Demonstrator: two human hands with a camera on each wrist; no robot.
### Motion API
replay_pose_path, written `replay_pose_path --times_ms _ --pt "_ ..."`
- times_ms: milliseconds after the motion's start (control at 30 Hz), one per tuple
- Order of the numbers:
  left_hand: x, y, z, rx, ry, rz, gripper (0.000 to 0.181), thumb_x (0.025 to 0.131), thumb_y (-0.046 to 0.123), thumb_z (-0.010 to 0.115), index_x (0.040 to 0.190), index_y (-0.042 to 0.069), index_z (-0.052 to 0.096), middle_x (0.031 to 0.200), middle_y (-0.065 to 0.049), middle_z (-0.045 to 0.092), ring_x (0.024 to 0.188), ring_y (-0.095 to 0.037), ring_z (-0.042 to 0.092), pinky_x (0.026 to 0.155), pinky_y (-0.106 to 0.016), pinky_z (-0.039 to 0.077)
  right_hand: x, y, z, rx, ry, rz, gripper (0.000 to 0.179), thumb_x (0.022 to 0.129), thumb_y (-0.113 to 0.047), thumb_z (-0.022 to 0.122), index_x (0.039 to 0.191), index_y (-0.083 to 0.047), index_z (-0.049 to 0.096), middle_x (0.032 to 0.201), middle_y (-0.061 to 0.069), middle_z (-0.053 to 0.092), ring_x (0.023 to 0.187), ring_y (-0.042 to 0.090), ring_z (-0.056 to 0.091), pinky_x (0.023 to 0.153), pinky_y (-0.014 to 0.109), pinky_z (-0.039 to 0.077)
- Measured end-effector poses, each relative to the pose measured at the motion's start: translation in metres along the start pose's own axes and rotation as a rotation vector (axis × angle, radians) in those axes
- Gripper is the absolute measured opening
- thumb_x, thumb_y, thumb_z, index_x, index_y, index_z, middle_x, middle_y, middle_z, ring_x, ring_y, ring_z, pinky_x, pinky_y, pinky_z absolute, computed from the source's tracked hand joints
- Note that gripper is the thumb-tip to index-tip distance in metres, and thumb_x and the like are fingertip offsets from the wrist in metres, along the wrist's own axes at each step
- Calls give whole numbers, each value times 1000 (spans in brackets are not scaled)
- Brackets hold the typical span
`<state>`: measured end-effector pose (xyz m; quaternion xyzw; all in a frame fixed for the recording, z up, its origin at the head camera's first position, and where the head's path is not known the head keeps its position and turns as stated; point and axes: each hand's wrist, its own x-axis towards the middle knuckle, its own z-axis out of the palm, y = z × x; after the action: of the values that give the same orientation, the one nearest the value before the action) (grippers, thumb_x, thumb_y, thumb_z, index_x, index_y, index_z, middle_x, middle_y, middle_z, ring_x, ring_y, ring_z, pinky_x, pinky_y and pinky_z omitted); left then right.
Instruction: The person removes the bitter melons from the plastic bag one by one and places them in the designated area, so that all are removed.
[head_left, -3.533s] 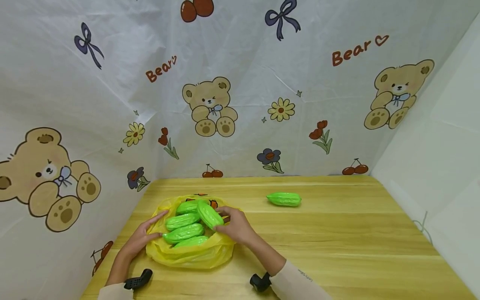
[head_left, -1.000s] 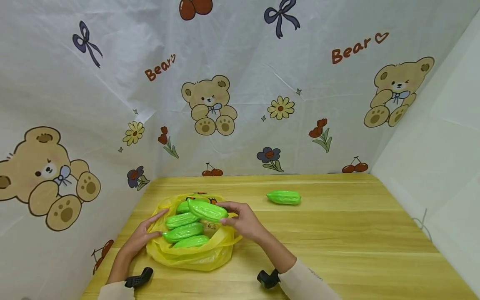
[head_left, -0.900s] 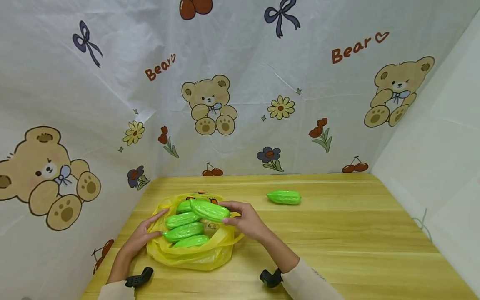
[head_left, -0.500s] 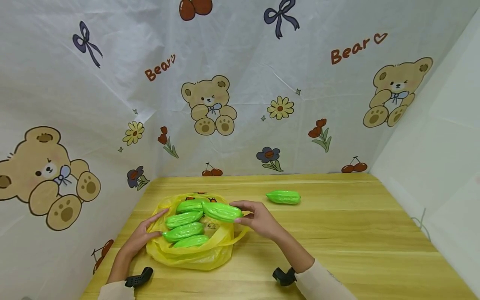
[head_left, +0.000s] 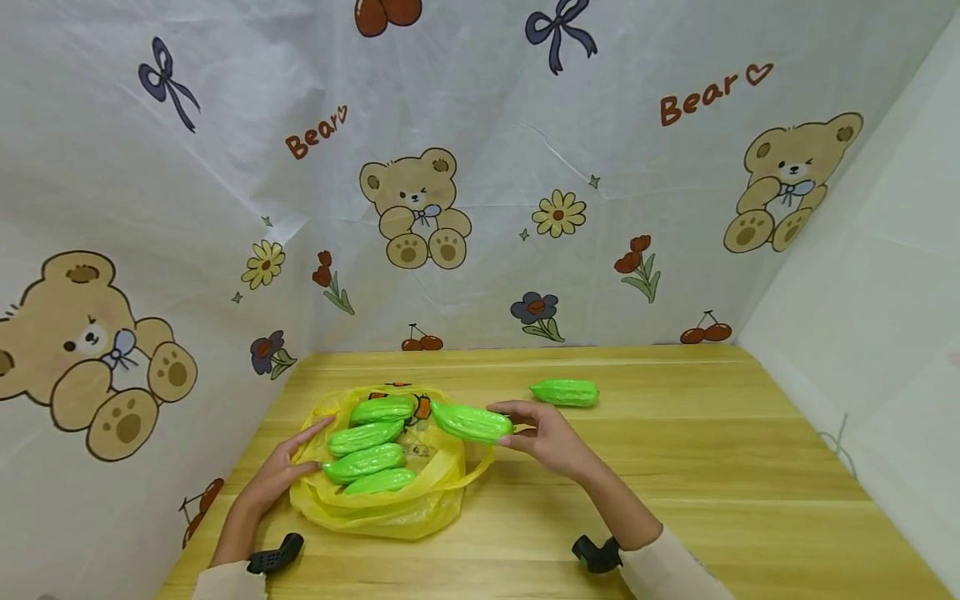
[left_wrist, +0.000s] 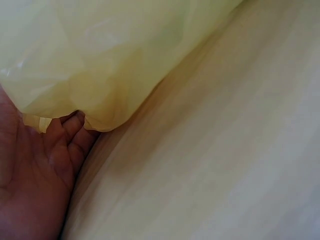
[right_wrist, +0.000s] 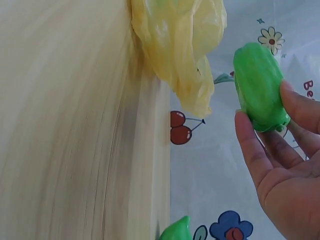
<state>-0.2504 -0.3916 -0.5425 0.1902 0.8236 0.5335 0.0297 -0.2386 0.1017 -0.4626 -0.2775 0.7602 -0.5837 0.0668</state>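
Observation:
A yellow plastic bag (head_left: 375, 512) stands wide-mouthed on the table, with several green bitter melons (head_left: 365, 464) lying in it. My left hand (head_left: 281, 471) holds the bag's left rim, index finger and thumb spread apart at the mouth. In the left wrist view its lower fingers curl in under the yellow film, partly hidden. My right hand (head_left: 551, 437) pinches one bitter melon (head_left: 472, 423) by its blunt end, thumb on one side and fingers on the other. That melon hangs over the bag's right edge, its pointed end to the left.
Another bitter melon (head_left: 565, 392) lies on the wooden table (head_left: 675, 467) beyond the right hand. A bag handle loop (head_left: 480, 467) sticks out to the right. White sheeting with bears (head_left: 416, 208) rises behind and at the left; a pale wall (head_left: 885, 292) bounds the right.
My right hand has lifted the bitter melon off the others and drawn it to the right, turning it from steep to nearly level. The left hand has stayed at the bag's rim.

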Motion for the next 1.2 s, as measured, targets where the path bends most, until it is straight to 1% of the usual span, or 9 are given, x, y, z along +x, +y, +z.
replay_pose_path --times_ms 133,367,567,633,767,833,900,1067,1200 --pt "0 0 0 8 -2 -2 73 92 3 66 158 9 36 165 -18 26 147 -4 18 101 -4 22 -6 4 -10 24 -12 9 46 93 -1 70 138 -5 61 136 16 61 119 32 60 90 31 56" --pt "1 1 0 -8 12 7 72 92 1 66 158 8 37 165 -19 26 141 10 22 102 -4 22 -12 6 -27 34 -1 40 46 93 -1 70 138 -3 62 138 19 58 123 40 57 91 30 55" --pt "1 0 1 9 24 2 73 91 0 66 157 10 39 164 -19 27 140 11 23 102 -4 23 -15 9 -40 33 6 73 47 93 -2 71 139 -4 61 142 20 54 124 42 55 89 30 56" --pt "1 0 1 22 28 -7 73 90 0 67 157 11 39 164 -18 27 142 8 22 101 -4 23 -16 9 -44 24 5 69 47 93 -3 71 139 -3 61 143 20 53 122 40 57 88 30 56" --pt "2 0 0 36 28 -16 74 90 1 66 157 11 39 165 -17 27 149 -10 19 100 -4 22 -16 11 -53 19 22 53 46 92 -3 72 137 -2 63 143 20 54 118 36 59 86 31 57" --pt "2 1 -1 38 23 -15 74 90 1 66 158 12 38 165 -16 27 150 -16 17 100 -4 22 -16 12 -57 19 31 49 45 91 -3 73 135 -3 64 143 21 54 117 35 60 86 31 57" --pt "2 1 -1 36 16 -13 74 91 1 65 158 12 38 165 -16 26 150 -13 17 100 -4 22 -16 13 -61 26 40 55 44 91 -4 74 134 -4 65 143 20 56 116 33 60 85 31 57" --pt "2 -1 0 23 17 -6 74 90 1 66 158 10 38 165 -19 26 142 7 21 100 -4 23 -18 16 -69 35 53 77 44 90 -5 75 134 -6 66 143 20 57 120 35 60 87 32 57" --pt "1 -2 1 14 21 15 73 89 0 66 156 5 38 163 -23 27 141 9 23 102 -4 23 -21 21 -76 17 75 117 45 90 -5 74 134 -4 65 141 19 58 123 35 59 87 32 57"
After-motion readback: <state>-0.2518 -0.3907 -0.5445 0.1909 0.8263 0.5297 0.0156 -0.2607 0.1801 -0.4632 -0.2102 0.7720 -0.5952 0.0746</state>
